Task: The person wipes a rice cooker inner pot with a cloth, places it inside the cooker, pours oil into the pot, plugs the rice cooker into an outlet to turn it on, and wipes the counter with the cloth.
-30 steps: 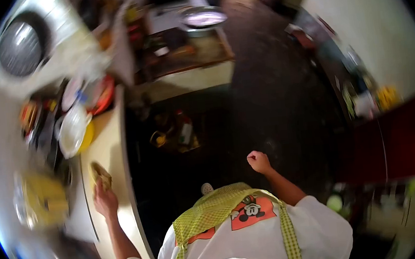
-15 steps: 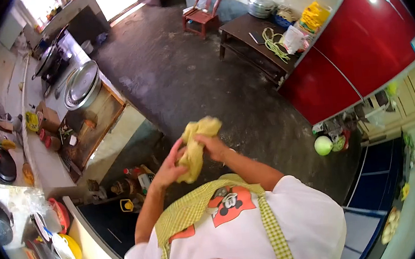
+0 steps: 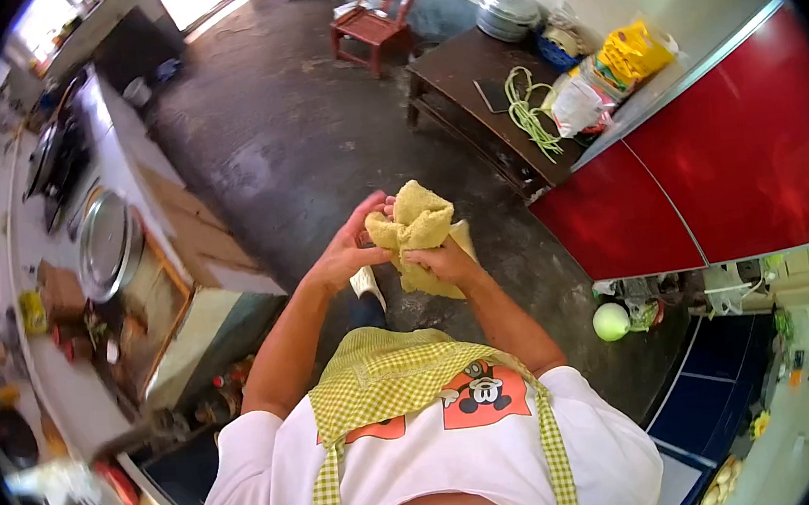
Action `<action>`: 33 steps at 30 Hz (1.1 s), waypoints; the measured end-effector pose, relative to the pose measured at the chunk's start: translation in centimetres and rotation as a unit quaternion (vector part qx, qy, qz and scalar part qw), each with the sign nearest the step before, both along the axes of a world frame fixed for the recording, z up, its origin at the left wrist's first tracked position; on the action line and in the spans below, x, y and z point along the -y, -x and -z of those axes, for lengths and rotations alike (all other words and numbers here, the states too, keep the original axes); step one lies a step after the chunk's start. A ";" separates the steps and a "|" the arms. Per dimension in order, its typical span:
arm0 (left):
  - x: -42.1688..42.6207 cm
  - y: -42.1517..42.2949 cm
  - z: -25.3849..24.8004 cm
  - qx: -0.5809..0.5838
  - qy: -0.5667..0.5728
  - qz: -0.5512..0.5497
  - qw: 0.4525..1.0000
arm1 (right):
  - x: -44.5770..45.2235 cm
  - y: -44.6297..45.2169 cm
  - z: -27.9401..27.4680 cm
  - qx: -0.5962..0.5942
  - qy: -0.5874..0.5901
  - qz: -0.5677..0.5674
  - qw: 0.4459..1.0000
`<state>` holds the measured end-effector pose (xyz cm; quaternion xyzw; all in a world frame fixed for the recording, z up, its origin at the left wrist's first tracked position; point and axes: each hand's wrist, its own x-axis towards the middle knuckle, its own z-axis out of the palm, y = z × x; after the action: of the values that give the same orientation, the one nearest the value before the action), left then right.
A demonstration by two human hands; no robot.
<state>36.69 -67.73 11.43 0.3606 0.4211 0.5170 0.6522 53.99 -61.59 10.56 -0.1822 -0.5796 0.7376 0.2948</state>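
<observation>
A crumpled yellow cloth (image 3: pixel 416 220) is between my two hands, in front of my chest and above the dark floor. My right hand (image 3: pixel 446 260) grips the cloth from below, its thumb pressed on the folds, and one end hangs down beneath it. On the cloth's left side is my left hand (image 3: pixel 344 251), with thumb and fingers spread apart and the fingertips beside or partly behind the cloth. Below my hands is the checked yellow-green apron (image 3: pixel 387 376) that I wear over a white shirt.
To the right stand a low dark table (image 3: pixel 469 110) with a silver pot (image 3: pixel 506 14) and green strands, and a red cabinet (image 3: pixel 726 153). A red chair (image 3: pixel 373 28) is ahead. On the left counter lies a round metal lid (image 3: pixel 110 244).
First my left hand was at the left counter with the cloth; then both hands met at it in front of me. Since then the cloth has been bunched upright, and the view has shifted.
</observation>
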 end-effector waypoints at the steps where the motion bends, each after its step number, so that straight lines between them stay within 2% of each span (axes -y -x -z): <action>1: -2.2 0.7 0.8 -0.034 0.020 0.044 0.998 | -1.3 -0.1 0.4 0.005 0.004 0.016 1.000; 2: -4.5 1.3 3.2 -0.156 0.057 0.041 0.985 | -2.6 -0.1 0.5 0.022 0.057 0.055 0.997; 3: -6.2 1.3 3.0 -0.151 0.055 0.056 0.985 | -4.3 0.0 0.5 0.036 0.105 0.092 0.989; 5: -9.6 1.6 2.0 -0.336 -0.179 0.043 0.924 | -8.2 -0.8 3.5 0.031 0.144 0.135 0.980; 6: -11.0 1.5 1.4 -0.327 -0.230 0.055 0.915 | -9.7 -1.4 4.4 -0.013 0.217 0.117 0.969; 7: -12.3 1.3 0.8 -0.353 -0.223 0.079 0.905 | -10.8 -1.9 5.5 -0.058 0.290 0.096 0.950; 8: -13.9 1.1 -0.2 -0.398 -0.284 0.067 0.870 | -12.0 -1.4 4.8 -0.059 0.207 0.039 0.976; 9: -15.7 1.0 -0.7 -0.440 -0.344 0.051 0.828 | -13.2 -1.0 4.9 -0.058 0.210 0.050 0.975; 10: -17.4 1.2 -0.2 -0.434 -0.342 0.064 0.831 | -13.5 -0.4 5.2 0.009 0.199 0.000 0.980; 11: -19.2 1.7 0.8 -0.381 -0.288 0.147 0.866 | -13.9 0.0 5.6 0.073 0.191 -0.049 0.978; 12: -20.9 1.8 1.6 -0.325 -0.231 0.227 0.889 | -15.1 0.1 5.9 0.080 0.192 -0.042 0.977; 13: -21.9 1.7 2.3 -0.319 -0.227 0.240 0.888 | -16.1 -0.1 6.1 0.078 0.202 -0.031 0.976; 15: -24.3 0.9 3.2 -0.337 -0.108 0.096 0.930 | -18.4 -0.6 6.6 0.118 0.203 0.101 0.967; 16: -25.6 0.2 3.2 -0.383 -0.107 0.047 0.916 | -19.0 -1.8 10.5 0.339 -0.150 0.195 0.908; 17: -27.0 -0.7 4.4 -0.385 -0.101 0.053 0.916 | -19.7 -1.8 10.8 0.338 -0.141 0.196 0.910; 18: -28.1 -1.9 6.1 -0.363 -0.069 0.049 0.928 | -20.2 -1.6 10.6 0.242 -0.003 0.218 0.945; 19: -28.6 -3.0 8.0 -0.340 -0.030 0.044 0.939 | -20.5 -1.4 10.9 0.141 0.141 0.233 0.952; 20: -29.4 -4.2 9.8 -0.263 0.069 0.100 0.957 | -20.7 -1.7 16.0 0.199 0.103 0.176 0.959; 21: -30.4 -5.5 10.1 -0.221 0.179 0.161 0.945 | -21.2 -1.9 18.7 0.199 0.111 0.168 0.959; 22: -31.2 -6.7 11.4 -0.327 0.061 0.139 0.933 | -21.5 -2.0 20.6 0.196 0.237 0.200 0.930; 23: -31.6 -7.7 13.0 -0.425 -0.058 0.114 0.896 | -22.2 -2.4 21.9 0.191 0.358 0.227 0.885; 24: -31.9 -8.0 14.0 -0.429 -0.043 0.114 0.895 | -24.0 -3.0 21.7 0.184 0.409 0.317 0.836; 26: -32.1 -7.5 15.8 -0.430 0.131 0.142 0.882 | -27.1 -6.1 26.9 0.282 0.492 0.347 0.747; 27: -31.3 -6.8 17.4 -0.432 0.157 0.127 0.879 | -28.7 -7.5 29.3 0.354 0.445 0.401 0.718; 28: -30.4 -6.2 18.2 -0.487 0.206 0.141 0.837 | -30.1 -9.5 32.1 0.375 0.426 0.424 0.706; 29: -28.8 -4.9 19.6 -0.471 0.260 0.151 0.829 | -30.5 -11.7 38.9 0.422 0.378 0.468 0.678; 30: -26.3 -3.5 22.0 -0.512 0.245 0.146 0.810 | -32.6 -13.4 39.9 0.450 0.375 0.437 0.683; 31: -25.5 -3.2 21.2 -0.508 0.327 0.136 0.785 | -34.9 -15.1 40.8 0.477 0.370 0.404 0.687; 32: -23.1 -2.1 22.1 -0.512 0.361 0.138 0.767 | -37.2 -16.8 41.5 0.503 0.364 0.371 0.691; 33: -21.6 -1.5 22.1 -0.515 0.375 0.133 0.759 | -37.8 -18.7 45.5 0.514 0.338 0.362 0.700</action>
<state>38.19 -46.13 -10.68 0.3513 0.8015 -0.0381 0.4825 72.72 -23.79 -34.91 -0.8165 -0.2420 0.5117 0.1138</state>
